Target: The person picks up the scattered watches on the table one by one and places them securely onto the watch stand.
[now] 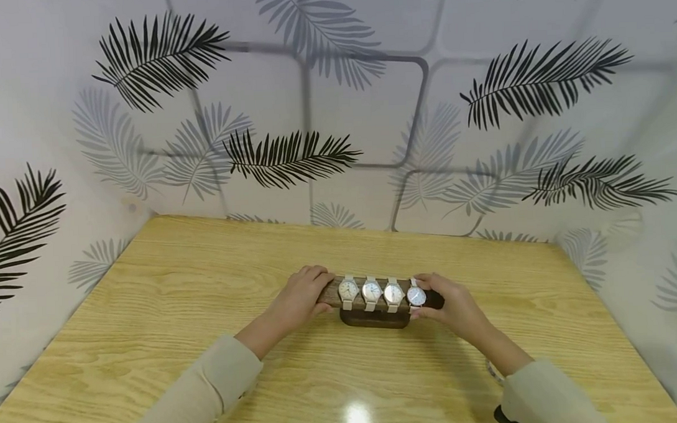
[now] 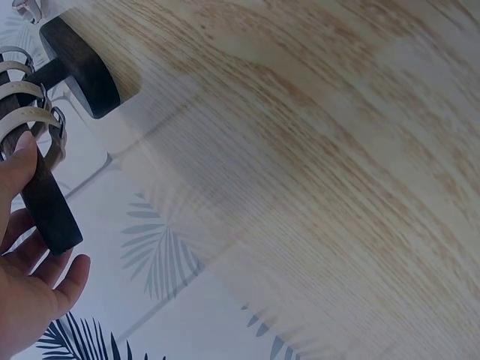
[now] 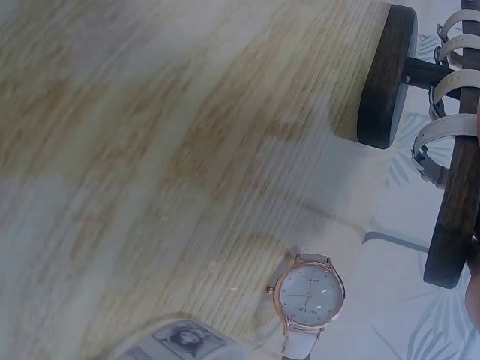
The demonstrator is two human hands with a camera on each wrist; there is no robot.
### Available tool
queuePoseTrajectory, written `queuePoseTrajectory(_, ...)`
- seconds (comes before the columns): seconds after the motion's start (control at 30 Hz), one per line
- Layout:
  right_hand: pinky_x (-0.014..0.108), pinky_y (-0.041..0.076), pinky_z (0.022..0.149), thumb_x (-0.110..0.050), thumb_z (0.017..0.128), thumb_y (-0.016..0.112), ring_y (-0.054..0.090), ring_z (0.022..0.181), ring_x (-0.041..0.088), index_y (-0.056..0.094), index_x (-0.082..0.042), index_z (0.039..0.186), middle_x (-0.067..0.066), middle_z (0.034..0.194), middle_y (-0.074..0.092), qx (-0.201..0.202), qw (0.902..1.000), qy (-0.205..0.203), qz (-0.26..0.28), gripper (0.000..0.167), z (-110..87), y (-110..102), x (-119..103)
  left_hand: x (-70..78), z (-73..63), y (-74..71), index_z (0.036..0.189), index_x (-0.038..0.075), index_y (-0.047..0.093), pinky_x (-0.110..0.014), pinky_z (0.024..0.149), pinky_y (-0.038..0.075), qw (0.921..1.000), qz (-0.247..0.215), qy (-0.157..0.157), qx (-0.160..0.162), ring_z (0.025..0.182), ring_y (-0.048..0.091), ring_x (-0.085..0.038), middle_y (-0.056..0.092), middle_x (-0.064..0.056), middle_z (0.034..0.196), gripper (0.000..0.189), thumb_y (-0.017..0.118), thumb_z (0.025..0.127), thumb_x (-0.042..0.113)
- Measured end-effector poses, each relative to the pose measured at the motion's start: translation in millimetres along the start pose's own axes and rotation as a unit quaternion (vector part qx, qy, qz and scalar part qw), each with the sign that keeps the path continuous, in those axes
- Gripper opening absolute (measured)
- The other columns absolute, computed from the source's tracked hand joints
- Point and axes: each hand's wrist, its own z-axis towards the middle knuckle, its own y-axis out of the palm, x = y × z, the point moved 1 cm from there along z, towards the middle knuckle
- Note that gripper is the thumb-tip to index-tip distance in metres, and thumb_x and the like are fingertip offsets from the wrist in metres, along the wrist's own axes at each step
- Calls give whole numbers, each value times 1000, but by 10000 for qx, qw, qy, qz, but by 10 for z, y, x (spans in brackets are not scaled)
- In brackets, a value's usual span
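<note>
A dark wooden watch stand stands on the table, its raised bar carrying several watches with pale straps. My left hand grips the bar's left end; the left wrist view shows the thumb by the nearest strap and the fingers around the bar. My right hand pinches the rightmost watch on the bar, fingers at its upper strap and thumb at the lower. In the right wrist view that hand is mostly out of frame, and the end watch's strap loops round the bar.
Another watch, with a rose-gold case and white dial, lies on the table close to my right forearm. A pale thing with a printed picture shows at the right wrist view's bottom edge. A leaf-patterned wall rises behind the table.
</note>
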Motion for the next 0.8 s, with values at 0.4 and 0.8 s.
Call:
queuePoseTrajectory(0.4,43,52,82,-4,61,82,61,101,36,63,5,108,21,108,64,566,9975,154,-404,51,-145,-251,-5,-29,-48,45,133,0,46,-46,101,42,9981,-467,-402,55,120,48,-33,51,-17,129,66,74,79,25)
queuePoseTrajectory(0.8,41,54,70,9,68,74,64,83,30,66,3,94,14,90,68,424,9924,696,-926,27,-619,-411,232,-176,-207,91,136,-2,42,-47,101,43,9733,-1654,-1593,66,122,47,-35,48,-20,131,69,73,80,23)
